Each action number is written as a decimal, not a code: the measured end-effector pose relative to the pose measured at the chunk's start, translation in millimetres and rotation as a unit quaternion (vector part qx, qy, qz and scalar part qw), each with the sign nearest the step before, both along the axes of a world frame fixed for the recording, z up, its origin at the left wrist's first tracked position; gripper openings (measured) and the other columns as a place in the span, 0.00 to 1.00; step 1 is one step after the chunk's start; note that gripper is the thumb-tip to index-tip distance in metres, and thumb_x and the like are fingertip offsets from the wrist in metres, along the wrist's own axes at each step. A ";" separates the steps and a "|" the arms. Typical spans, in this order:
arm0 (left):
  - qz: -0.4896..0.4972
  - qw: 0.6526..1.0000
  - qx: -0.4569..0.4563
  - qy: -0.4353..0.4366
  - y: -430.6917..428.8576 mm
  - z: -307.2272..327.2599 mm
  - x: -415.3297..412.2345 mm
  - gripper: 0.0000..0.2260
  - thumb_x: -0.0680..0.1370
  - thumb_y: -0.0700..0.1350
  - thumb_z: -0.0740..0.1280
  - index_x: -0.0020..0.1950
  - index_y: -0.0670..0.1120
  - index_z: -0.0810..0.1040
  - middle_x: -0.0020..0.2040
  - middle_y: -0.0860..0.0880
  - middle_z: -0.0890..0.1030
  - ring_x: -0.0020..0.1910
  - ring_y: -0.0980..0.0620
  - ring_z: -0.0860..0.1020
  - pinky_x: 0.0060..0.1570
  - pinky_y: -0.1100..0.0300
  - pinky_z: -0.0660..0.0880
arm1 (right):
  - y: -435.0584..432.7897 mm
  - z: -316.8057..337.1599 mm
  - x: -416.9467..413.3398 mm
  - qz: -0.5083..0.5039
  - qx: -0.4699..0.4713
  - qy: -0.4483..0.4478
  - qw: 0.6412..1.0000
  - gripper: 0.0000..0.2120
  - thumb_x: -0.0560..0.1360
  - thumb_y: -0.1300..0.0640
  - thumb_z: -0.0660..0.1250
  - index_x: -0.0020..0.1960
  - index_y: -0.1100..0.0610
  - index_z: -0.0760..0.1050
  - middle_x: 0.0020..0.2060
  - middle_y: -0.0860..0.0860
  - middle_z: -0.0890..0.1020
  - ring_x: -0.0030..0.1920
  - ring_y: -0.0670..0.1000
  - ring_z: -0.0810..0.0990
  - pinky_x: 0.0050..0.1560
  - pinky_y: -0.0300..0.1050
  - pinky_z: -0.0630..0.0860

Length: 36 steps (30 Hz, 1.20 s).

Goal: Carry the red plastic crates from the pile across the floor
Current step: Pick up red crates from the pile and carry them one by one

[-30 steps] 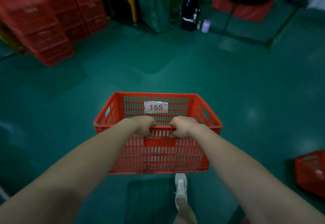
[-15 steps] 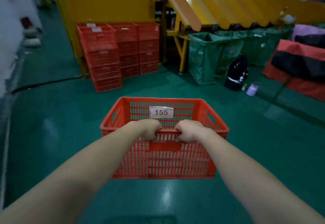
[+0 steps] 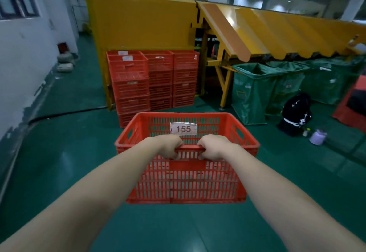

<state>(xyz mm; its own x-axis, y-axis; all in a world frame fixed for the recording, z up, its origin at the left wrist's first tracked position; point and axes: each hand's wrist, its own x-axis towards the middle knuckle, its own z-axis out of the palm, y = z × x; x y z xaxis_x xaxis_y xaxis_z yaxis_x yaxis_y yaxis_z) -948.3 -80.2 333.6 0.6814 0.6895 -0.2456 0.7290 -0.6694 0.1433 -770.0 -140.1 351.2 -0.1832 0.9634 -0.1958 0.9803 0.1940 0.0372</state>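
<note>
I hold an empty red plastic crate point(image 3: 186, 180) out in front of me, off the green floor. A white label reading 155 sits on its far inner wall. My left hand point(image 3: 168, 146) and my right hand point(image 3: 213, 146) both grip the crate's near rim, fingers curled over it, close together at the middle. Straight ahead, several stacks of red crates point(image 3: 152, 81) stand against a yellow panel.
A yellow chute structure point(image 3: 257, 32) runs to the right above green bag bins point(image 3: 255, 91). A black bag point(image 3: 296, 113) and a purple bottle point(image 3: 317, 137) sit on the floor at right. A white wall point(image 3: 25, 59) borders the left, with a black cable point(image 3: 65, 113) along the floor.
The view has swung up and left: the crate stacks and yellow panel now stand ahead and closer. Both hands keep the same grip on the crate.
</note>
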 end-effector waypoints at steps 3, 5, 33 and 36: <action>-0.010 1.000 0.009 -0.002 73.2 7.2 7.7 0.11 0.74 0.45 0.70 0.55 0.43 0.78 0.53 0.44 0.82 0.52 0.44 0.79 0.45 0.60 0.70 | 71.0 4.6 6.3 -0.007 0.010 0.002 1.000 0.12 0.73 0.47 0.70 0.53 0.52 0.78 0.54 0.52 0.82 0.57 0.55 0.79 0.46 0.43 0.70; -0.018 1.000 0.018 0.001 116.2 11.9 13.4 0.11 0.74 0.45 0.70 0.55 0.43 0.79 0.53 0.44 0.82 0.52 0.44 0.79 0.44 0.60 0.69 | 113.7 6.7 11.5 -0.008 0.018 0.003 1.000 0.12 0.73 0.47 0.70 0.53 0.52 0.78 0.54 0.53 0.82 0.57 0.56 0.79 0.46 0.43 0.70; 0.071 0.996 0.045 -0.032 682.7 3.9 228.8 0.08 0.74 0.45 0.68 0.52 0.45 0.78 0.51 0.46 0.81 0.50 0.44 0.79 0.45 0.57 0.71 | 718.9 2.4 236.9 0.083 0.035 -0.019 0.996 0.09 0.74 0.49 0.68 0.52 0.52 0.77 0.53 0.52 0.81 0.57 0.56 0.78 0.47 0.44 0.70; 0.081 0.995 0.045 -0.032 750.4 -4.8 240.6 0.09 0.74 0.45 0.68 0.53 0.46 0.78 0.50 0.46 0.82 0.50 0.45 0.79 0.47 0.56 0.74 | 788.9 -6.1 248.8 0.089 0.034 -0.016 0.995 0.09 0.74 0.49 0.69 0.50 0.52 0.77 0.52 0.52 0.82 0.56 0.56 0.79 0.45 0.44 0.69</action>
<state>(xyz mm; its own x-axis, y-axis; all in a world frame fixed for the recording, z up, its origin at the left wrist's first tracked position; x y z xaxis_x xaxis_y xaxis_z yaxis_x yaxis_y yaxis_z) -707.7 670.1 328.8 0.5725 0.8084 -0.1367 0.8191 -0.5569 0.1376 -521.2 648.7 345.1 -0.3472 0.9273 -0.1401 0.9285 0.3609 0.0874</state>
